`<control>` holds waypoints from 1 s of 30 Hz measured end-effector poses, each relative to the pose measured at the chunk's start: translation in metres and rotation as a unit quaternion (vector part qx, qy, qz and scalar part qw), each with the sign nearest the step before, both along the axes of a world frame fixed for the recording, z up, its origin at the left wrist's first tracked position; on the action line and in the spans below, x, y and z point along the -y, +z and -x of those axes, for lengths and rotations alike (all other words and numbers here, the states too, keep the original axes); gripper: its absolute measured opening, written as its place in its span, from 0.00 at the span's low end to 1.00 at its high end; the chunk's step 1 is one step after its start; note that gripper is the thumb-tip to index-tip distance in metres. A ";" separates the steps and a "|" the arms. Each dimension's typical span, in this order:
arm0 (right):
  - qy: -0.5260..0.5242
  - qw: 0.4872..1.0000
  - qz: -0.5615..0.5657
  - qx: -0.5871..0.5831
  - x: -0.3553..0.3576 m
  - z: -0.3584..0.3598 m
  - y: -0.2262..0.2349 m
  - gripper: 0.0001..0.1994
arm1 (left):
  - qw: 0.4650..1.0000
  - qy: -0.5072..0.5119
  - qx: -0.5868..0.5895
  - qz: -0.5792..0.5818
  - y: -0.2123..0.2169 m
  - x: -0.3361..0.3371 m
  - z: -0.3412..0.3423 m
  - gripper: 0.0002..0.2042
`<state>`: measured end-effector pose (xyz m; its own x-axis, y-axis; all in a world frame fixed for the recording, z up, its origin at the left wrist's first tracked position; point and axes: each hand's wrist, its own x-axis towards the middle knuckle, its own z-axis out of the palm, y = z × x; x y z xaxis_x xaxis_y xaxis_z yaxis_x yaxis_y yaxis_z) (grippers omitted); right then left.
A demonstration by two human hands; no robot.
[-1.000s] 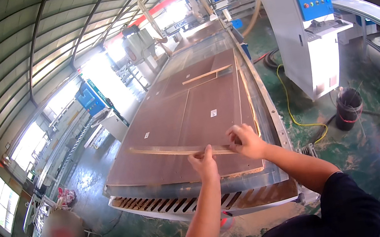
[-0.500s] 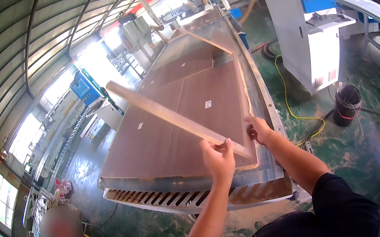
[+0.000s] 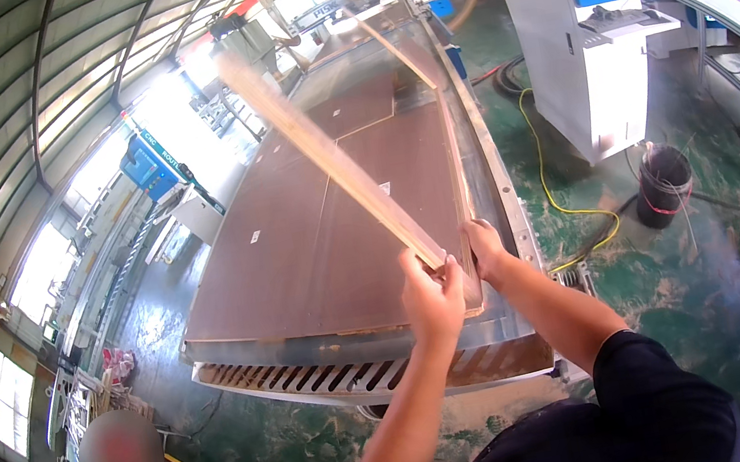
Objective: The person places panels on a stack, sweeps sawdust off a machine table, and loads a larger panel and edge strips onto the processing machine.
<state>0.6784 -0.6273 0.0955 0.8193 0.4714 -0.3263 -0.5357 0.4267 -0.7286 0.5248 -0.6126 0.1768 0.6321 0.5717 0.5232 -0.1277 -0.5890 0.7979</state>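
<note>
A long, pale wooden strip (image 3: pixel 330 161) slants up over the table, its far end raised and blurred. My left hand (image 3: pixel 434 301) is closed around its near end. To the right, my right hand (image 3: pixel 490 251) has its fingers curled at a narrow wooden strip (image 3: pixel 453 152) along the right edge of the panels; the fingertips are partly hidden. Beneath both hands lie brown sheet panels (image 3: pixel 297 264), cut apart by thin seams and bearing small white labels. Another loose strip (image 3: pixel 392 47) lies diagonally farther up the table.
The panels rest on a long machine bed (image 3: pixel 504 178) with a slotted front tray (image 3: pixel 317 379). On the right stand a white control cabinet (image 3: pixel 543 32) and a black bucket (image 3: pixel 664 184). A yellow cable (image 3: pixel 546 190) runs over the green floor. Another blue-headed machine (image 3: pixel 146 166) is at left.
The raised strip has swung steeper, its far end moving up and right. My right hand has shifted slightly left and closer to my left hand. The whole view has turned a little.
</note>
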 end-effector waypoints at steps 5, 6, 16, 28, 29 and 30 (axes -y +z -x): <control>-0.010 1.000 0.008 -0.021 0.020 0.026 0.009 0.12 | 0.998 0.011 -0.039 -0.038 0.002 0.026 0.014 0.19; -0.003 1.000 0.014 -0.020 0.023 0.030 0.009 0.11 | 0.998 0.007 -0.025 -0.053 0.000 0.031 0.016 0.19; -0.010 1.000 0.004 -0.020 0.063 0.106 -0.015 0.13 | 0.997 -0.008 -0.014 -0.071 -0.037 0.060 0.097 0.20; -0.055 0.993 0.095 -0.035 0.090 0.227 -0.065 0.15 | 0.993 -0.014 0.022 -0.119 -0.066 0.109 0.217 0.13; -0.028 0.997 0.061 -0.049 0.101 0.233 -0.062 0.15 | 0.989 -0.002 0.027 -0.145 -0.058 0.114 0.224 0.13; -0.001 0.998 0.030 -0.060 0.111 0.237 -0.055 0.16 | 0.985 0.010 0.035 -0.168 -0.056 0.119 0.229 0.13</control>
